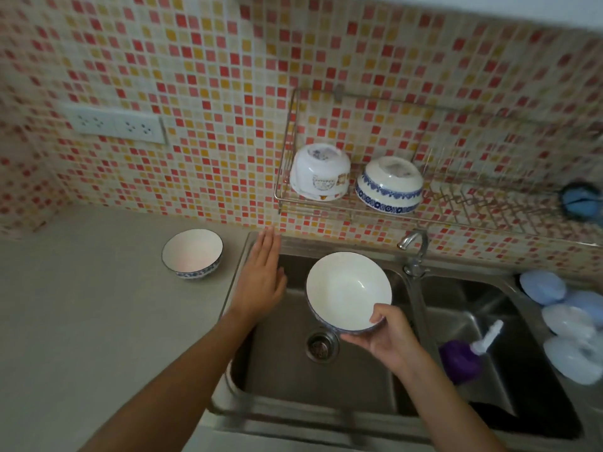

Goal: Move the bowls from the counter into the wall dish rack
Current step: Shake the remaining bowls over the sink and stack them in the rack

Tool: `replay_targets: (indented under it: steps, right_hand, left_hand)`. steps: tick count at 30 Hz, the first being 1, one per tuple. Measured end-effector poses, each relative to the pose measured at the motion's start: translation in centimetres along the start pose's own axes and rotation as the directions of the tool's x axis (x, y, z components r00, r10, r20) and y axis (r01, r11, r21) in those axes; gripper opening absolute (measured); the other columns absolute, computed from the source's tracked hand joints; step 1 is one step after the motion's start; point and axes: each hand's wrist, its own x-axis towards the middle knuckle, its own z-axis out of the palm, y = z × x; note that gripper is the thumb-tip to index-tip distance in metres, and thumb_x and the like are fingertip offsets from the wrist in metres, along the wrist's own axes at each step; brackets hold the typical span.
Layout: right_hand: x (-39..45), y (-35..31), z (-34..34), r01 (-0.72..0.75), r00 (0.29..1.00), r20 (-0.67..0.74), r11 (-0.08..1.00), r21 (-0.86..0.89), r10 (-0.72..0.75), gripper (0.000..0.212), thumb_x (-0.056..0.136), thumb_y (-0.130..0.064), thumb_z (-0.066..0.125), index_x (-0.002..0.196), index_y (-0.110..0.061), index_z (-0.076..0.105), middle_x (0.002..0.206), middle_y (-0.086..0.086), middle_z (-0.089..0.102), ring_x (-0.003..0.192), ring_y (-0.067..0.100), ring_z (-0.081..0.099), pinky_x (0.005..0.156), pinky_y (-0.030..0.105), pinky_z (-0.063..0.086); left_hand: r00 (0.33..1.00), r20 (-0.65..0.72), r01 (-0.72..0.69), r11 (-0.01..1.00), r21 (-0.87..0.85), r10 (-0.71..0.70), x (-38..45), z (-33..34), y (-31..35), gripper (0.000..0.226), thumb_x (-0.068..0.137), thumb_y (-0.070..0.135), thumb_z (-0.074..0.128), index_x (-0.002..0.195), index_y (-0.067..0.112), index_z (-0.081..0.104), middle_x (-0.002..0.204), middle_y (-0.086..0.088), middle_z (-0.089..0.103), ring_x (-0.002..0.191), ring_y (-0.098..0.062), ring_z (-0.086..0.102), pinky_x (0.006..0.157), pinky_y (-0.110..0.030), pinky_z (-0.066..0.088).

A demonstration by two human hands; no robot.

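Head cam: two bowls (355, 182) sit upside down at the rack's (424, 220) left end, right hand (386, 337) grips a third (348, 291) over the sink (414, 321), left hand (262, 275) open flat, one bowl (192, 254) left near the counter's (81, 321) back edge.

Glossy ceramic bowl (348, 290), brushed steel sink (359, 380), wire metal rack (359, 203), matt counter (98, 321)

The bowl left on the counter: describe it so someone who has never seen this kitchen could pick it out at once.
Start at the steel sink and look left to the grey counter. The bowl on the counter sits near the tiled wall, just beyond the open left hand. Unlike the two upturned bowls in the wall rack and the one in the right hand, it stands upright and untouched.
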Motion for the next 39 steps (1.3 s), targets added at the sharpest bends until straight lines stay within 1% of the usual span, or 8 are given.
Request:
replay_targets:
  steps: [4,8,17,22,29,35,37,39]
  right_hand:
    - [-2.3,-4.0,2.2,0.075,0.991,0.108,0.995,0.060,-0.081,0.043,0.071,-0.008,0.050,0.112,-0.018,0.057,0.122,0.019,0.053,0.106,0.043,0.056,0.060,0.045,0.059]
    - [-3.5,-6.6,4.4,0.111,0.967,0.209,0.981,0.156,-0.143,0.029,0.088,-0.016,0.044,0.113,-0.019,0.057,0.119,0.020,0.057,0.102,0.044,0.059,0.064,0.054,0.059]
    - [-2.7,-13.3,7.4,0.267,0.921,0.254,0.953,0.144,-0.296,0.039,0.085,-0.018,0.066,0.122,-0.013,0.054,0.128,0.015,0.053,0.116,0.038,0.055,0.073,0.055,0.059]
    - [-1.2,-17.0,8.9,0.425,0.888,0.194,0.905,-0.002,-0.417,0.039,0.081,-0.010,0.071,0.117,-0.014,0.055,0.124,0.014,0.053,0.111,0.036,0.057,0.075,0.056,0.058]
    - [1.6,-20.2,10.5,0.659,0.743,0.138,0.678,-0.325,-0.655,0.060,0.075,-0.015,0.082,0.126,-0.012,0.052,0.121,0.006,0.064,0.101,0.024,0.068,0.074,0.050,0.060]
    - [4.5,-20.5,11.2,0.682,0.632,0.137,0.463,-0.566,-0.763,0.081,0.057,-0.040,0.089,0.126,-0.024,0.051,0.118,-0.004,0.066,0.100,0.018,0.069,0.076,0.044,0.061]
    - [4.7,-20.2,11.8,0.670,0.595,0.160,0.376,-0.639,-0.788,0.086,0.060,-0.040,0.089,0.132,-0.022,0.045,0.116,-0.012,0.062,0.100,0.010,0.064,0.084,0.034,0.056]
    - [5.3,-19.9,12.1,0.671,0.548,0.201,0.284,-0.685,-0.812,0.080,0.069,-0.029,0.087,0.134,-0.017,0.043,0.110,-0.013,0.060,0.093,0.005,0.061,0.077,0.017,0.047]
  left_hand:
    - [0.987,-0.112,-0.104,0.992,0.072,0.112,6.0,-4.0,2.2,0.061,0.098,0.021,0.036,0.151,0.012,0.006,0.158,-0.001,-0.002,0.146,-0.017,-0.008,0.117,-0.033,0.001]
    - [0.996,-0.046,-0.068,0.985,0.161,0.077,9.0,-4.2,1.8,0.056,0.102,0.028,0.021,0.151,0.015,-0.003,0.157,-0.002,-0.010,0.146,-0.021,-0.011,0.120,-0.040,0.000]
    - [0.998,0.054,-0.037,0.966,0.256,0.024,10.2,-3.7,1.1,0.058,0.102,0.040,0.011,0.148,0.020,-0.017,0.155,0.001,-0.024,0.141,-0.019,-0.026,0.120,-0.042,-0.001]
    - [0.996,0.062,-0.080,0.965,0.248,0.067,10.4,-3.3,0.4,0.060,0.101,0.045,0.013,0.148,0.023,-0.017,0.155,0.006,-0.022,0.142,-0.014,-0.024,0.120,-0.042,0.000]
    - [0.997,0.029,-0.073,0.987,0.141,0.070,10.3,-3.0,0.5,0.064,0.091,0.053,-0.002,0.147,0.025,-0.017,0.155,0.008,-0.023,0.142,-0.012,-0.023,0.119,-0.036,-0.002]
    - [0.999,0.017,-0.051,0.989,0.140,0.049,10.4,-2.8,0.3,0.062,0.100,0.047,0.017,0.149,0.023,-0.013,0.155,0.009,-0.021,0.142,-0.011,-0.022,0.118,-0.034,-0.004]
    - [0.999,0.024,-0.048,0.988,0.145,0.045,10.5,-2.7,0.3,0.063,0.100,0.047,0.018,0.148,0.024,-0.014,0.155,0.009,-0.022,0.141,-0.010,-0.023,0.116,-0.032,-0.006]
    - [0.999,0.028,-0.046,0.986,0.161,0.042,10.5,-2.7,0.3,0.063,0.100,0.047,0.017,0.149,0.023,-0.014,0.155,0.008,-0.023,0.141,-0.010,-0.024,0.117,-0.031,-0.007]
